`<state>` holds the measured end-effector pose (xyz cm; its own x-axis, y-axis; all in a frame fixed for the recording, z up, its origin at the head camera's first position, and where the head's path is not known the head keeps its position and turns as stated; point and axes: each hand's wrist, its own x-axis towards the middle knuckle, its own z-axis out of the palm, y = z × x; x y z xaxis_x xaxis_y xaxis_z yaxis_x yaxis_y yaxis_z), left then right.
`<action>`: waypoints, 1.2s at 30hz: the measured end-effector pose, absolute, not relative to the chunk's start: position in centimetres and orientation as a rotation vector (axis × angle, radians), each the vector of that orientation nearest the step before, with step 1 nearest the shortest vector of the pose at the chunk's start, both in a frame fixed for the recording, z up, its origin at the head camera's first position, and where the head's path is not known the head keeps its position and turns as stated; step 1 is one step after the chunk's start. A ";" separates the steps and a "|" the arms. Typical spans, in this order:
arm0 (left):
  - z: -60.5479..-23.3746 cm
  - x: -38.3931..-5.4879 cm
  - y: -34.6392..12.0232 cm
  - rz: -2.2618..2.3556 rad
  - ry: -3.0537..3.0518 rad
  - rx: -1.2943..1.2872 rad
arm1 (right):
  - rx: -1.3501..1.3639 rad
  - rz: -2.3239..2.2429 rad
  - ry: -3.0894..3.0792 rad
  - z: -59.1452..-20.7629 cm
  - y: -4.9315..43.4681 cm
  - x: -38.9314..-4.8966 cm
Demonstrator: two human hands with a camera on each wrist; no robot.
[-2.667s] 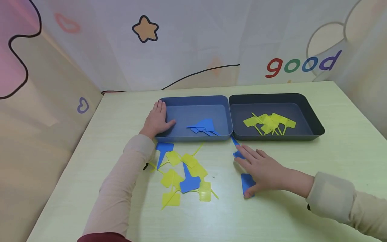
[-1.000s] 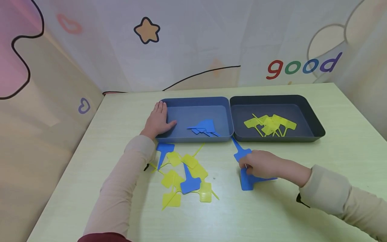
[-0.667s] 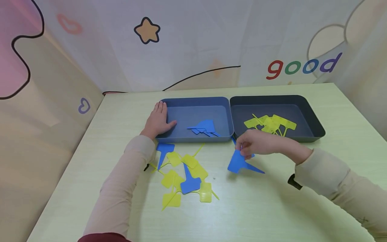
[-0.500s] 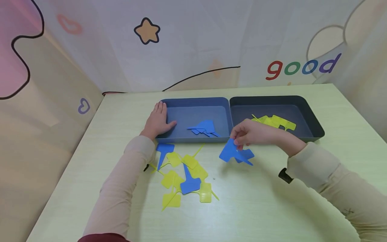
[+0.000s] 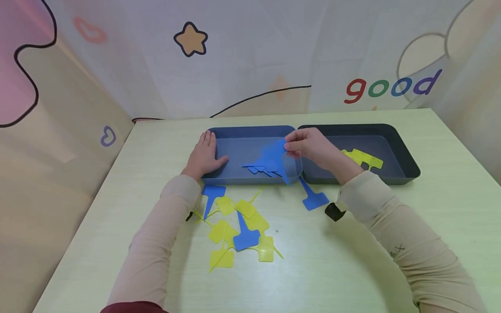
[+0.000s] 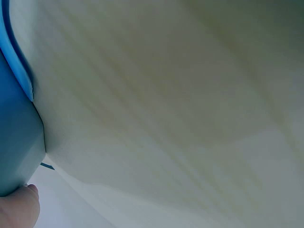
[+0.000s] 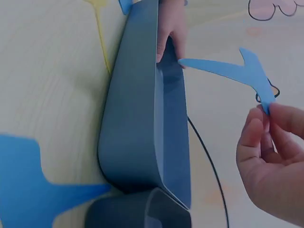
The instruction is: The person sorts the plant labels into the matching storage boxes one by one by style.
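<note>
My right hand (image 5: 313, 148) pinches a blue T-shaped plant label (image 5: 278, 156) by a corner between thumb and fingers, over the right end of the blue-grey tray (image 5: 242, 180). In the right wrist view the label (image 7: 228, 70) hangs sideways above the tray wall, its stem pointing away from the hand. Below it in the head view, several blue labels (image 5: 256, 168) lie in the tray. My left hand (image 5: 203, 157) rests on that tray's left rim with straight fingers and the thumb inside. The left wrist view catches only a fingertip (image 6: 21, 206) against the tray's side.
A black tray (image 5: 395, 178) adjoins on the right, holding yellow labels (image 5: 368, 157) partly hidden by my right hand. Yellow labels (image 5: 266, 250) lie mixed with blue ones (image 5: 247, 239) in front of the blue-grey tray. Another blue label (image 5: 315, 201) lies near where the trays meet.
My right hand picked up a blue label from the table at the right and carried it up and left over the blue-grey tray. My left hand has stayed on the rim.
</note>
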<state>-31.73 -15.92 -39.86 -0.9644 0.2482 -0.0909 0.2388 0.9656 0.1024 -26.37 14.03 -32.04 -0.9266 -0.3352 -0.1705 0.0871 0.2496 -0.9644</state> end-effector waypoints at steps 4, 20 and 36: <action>-39.9 -31.7 -15.9 0.149 3.015 0.374 | -0.075 -1.892 2.097 -32.8 13.2 -27.4; -40.0 -31.6 -15.9 0.147 3.037 0.385 | 0.392 -2.015 1.912 -36.9 9.5 -30.0; -39.9 -31.6 -15.8 0.159 3.033 0.359 | 0.469 -1.887 2.058 -39.0 6.8 -29.7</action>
